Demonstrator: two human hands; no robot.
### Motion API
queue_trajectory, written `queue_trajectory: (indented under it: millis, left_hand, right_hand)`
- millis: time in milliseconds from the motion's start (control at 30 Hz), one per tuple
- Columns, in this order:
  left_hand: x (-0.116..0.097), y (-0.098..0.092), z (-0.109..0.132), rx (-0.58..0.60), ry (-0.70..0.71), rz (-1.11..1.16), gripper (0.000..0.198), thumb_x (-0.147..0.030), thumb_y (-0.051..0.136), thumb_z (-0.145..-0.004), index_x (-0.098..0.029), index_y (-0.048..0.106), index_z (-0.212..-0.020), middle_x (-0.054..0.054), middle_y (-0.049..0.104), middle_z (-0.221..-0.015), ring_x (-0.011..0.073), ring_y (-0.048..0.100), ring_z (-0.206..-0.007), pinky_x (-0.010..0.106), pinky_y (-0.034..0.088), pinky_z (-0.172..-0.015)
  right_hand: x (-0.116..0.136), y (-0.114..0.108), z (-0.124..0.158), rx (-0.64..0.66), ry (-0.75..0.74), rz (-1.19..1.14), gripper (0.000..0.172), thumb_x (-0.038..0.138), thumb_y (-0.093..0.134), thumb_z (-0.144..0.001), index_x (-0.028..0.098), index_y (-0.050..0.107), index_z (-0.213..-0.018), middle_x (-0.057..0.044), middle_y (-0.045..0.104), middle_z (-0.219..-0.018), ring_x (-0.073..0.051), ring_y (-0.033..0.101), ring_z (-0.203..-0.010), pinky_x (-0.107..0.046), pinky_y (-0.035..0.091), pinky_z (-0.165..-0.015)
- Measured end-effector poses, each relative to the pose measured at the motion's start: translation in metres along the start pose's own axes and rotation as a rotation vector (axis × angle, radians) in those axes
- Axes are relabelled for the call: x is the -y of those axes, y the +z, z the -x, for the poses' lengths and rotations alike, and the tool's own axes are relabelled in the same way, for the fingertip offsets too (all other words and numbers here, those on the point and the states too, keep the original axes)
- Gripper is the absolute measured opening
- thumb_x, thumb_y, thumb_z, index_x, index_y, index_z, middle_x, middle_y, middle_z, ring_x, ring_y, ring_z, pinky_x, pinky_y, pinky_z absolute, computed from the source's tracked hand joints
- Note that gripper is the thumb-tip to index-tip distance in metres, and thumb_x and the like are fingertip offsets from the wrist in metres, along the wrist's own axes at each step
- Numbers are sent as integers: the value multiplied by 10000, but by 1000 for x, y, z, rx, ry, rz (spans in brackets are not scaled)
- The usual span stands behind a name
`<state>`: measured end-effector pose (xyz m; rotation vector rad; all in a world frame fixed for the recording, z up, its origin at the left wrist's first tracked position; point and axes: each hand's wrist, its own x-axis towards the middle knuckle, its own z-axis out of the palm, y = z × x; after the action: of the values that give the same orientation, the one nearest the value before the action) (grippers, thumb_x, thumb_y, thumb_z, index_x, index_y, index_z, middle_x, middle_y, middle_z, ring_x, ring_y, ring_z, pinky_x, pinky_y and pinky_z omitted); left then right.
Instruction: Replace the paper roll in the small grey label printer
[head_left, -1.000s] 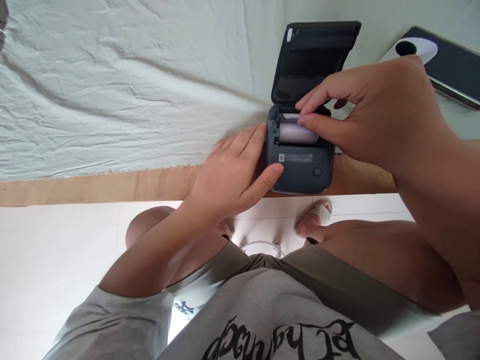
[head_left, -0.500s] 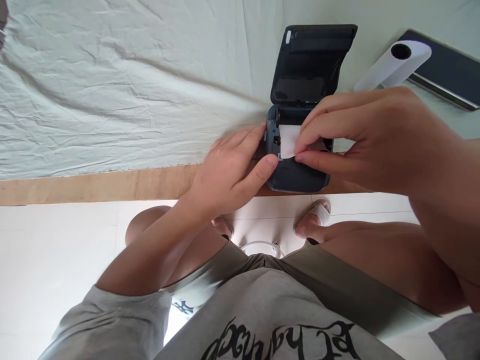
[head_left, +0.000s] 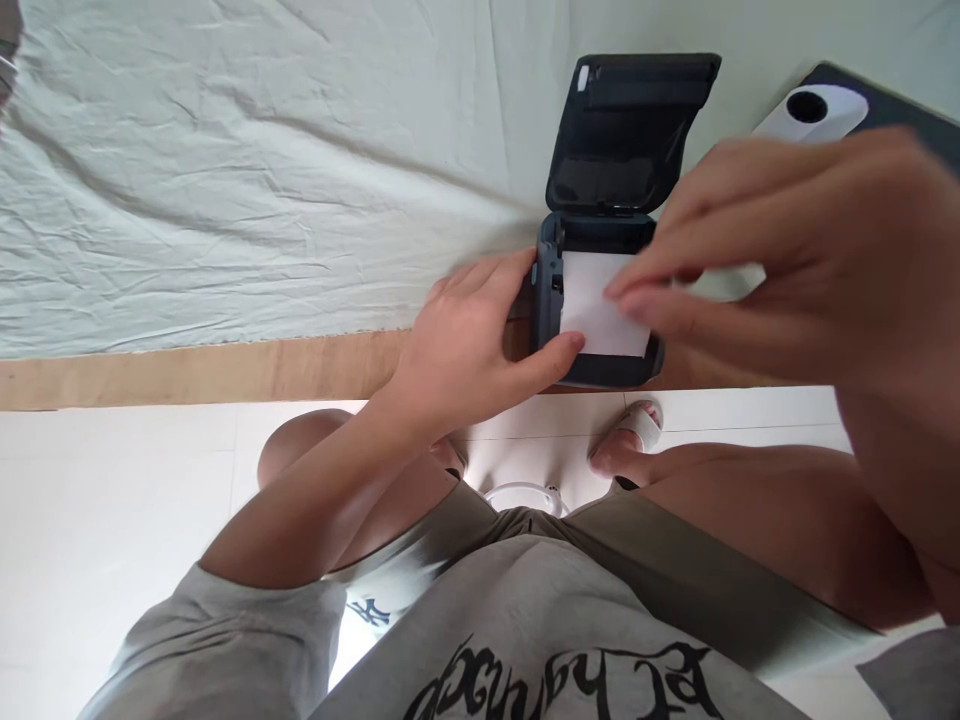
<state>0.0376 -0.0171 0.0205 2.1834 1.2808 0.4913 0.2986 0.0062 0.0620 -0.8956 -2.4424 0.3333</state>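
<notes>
A dark portable printer [head_left: 546, 345] lies at the table edge with its lid [head_left: 630, 120] flipped up and back. A strip of white paper [head_left: 589, 305] lies flat over its open body. My left hand [head_left: 469, 335] grips the printer's left side, fingers along the casing and thumb at the paper's lower left edge. Over the right part of the paper is my right hand [head_left: 780, 260], blurred, with thumb and fingertips pinched together. I see nothing between those tips. The hand covers the printer's right edge.
A white paper roll [head_left: 832, 110] rests on a dark flat slab [head_left: 907, 112] at the upper right, partly behind my right hand. Wrinkled pale green cloth [head_left: 300, 180] covers the table up to its bare wooden edge [head_left: 225, 370]. My legs are below that edge.
The white paper now extends farther toward me across the printer and lies flat. My right hand has shifted up and right, off the paper's end. My left thumb has moved onto the paper's edge.
</notes>
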Motion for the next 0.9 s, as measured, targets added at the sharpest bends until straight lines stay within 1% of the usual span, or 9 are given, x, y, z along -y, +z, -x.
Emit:
queue_trajectory:
  millis: [100,167,267,333,400,500,567,767,900]
  left_hand:
    - [1,0,0,30,0,-32,877,-623,540,-997,-71,588,-1677,209,727,-1628,426,664,-1531,603,508,-1332]
    - [1,-1,1,47,-5,-43,906,-619,521,-985,-54,573,-1690,218,708,-1645,433,645,-1550,614,491,-1345]
    - [0,-4,1,65,-11,-42,930,-625,513,-979,-45,551,-1706,227,685,-1668,444,621,-1571,630,473,-1355]
    - [-1,-4,2,67,-16,-36,912,-632,522,-983,-78,541,-1708,215,678,-1681,443,615,-1576,633,466,-1358]
    - [-1,-4,2,66,-17,-30,878,-638,532,-993,-113,537,-1696,206,672,-1690,446,608,-1579,640,461,-1358]
    - [0,-3,2,62,-5,-31,865,-649,546,-990,-122,530,-1676,216,665,-1687,463,601,-1571,660,454,-1353]
    - [1,-2,2,66,6,-38,902,-661,568,-969,-107,520,-1679,227,668,-1671,470,603,-1560,662,450,-1350]
    - [3,0,2,63,17,-49,967,-757,508,-1022,-61,514,-1694,254,678,-1639,467,609,-1546,640,444,-1345]
    - [2,1,2,61,-3,-57,927,-708,490,-1045,-56,511,-1704,246,678,-1650,450,607,-1557,619,452,-1345]
  right_hand:
    - [-16,7,4,-325,236,85,332,518,592,-1110,298,829,-1185,29,778,-1172,-182,721,-1128,-443,492,-878]
    - [-25,12,6,-434,304,85,400,459,656,-1031,284,788,-1366,-19,730,-1431,-272,681,-1330,-464,496,-932]
    - [-30,16,5,-383,309,42,494,356,699,-987,337,695,-1481,-44,659,-1552,-282,635,-1431,-456,524,-1015]
    - [-31,16,4,-292,283,32,537,489,705,-1033,416,603,-1555,-20,621,-1596,-293,612,-1520,-497,525,-1108]
    - [-31,15,5,-184,255,35,750,735,723,-1002,462,490,-1660,-34,507,-1752,-366,433,-1736,-575,495,-1225]
    - [-33,14,9,-64,257,13,1112,987,743,-849,464,389,-1765,-86,206,-1956,-419,-3,-1888,-655,501,-1301]
    - [-35,15,13,-25,274,4,1214,1035,759,-789,482,363,-1795,-88,103,-1986,-429,-85,-1888,-685,530,-1316]
    - [-39,14,16,-5,233,-12,1248,1010,799,-780,508,333,-1823,-83,148,-1976,-437,0,-1892,-667,468,-1424]
    - [-36,10,10,-75,146,0,1069,890,806,-874,502,404,-1785,-39,454,-1836,-406,376,-1767,-624,441,-1378]
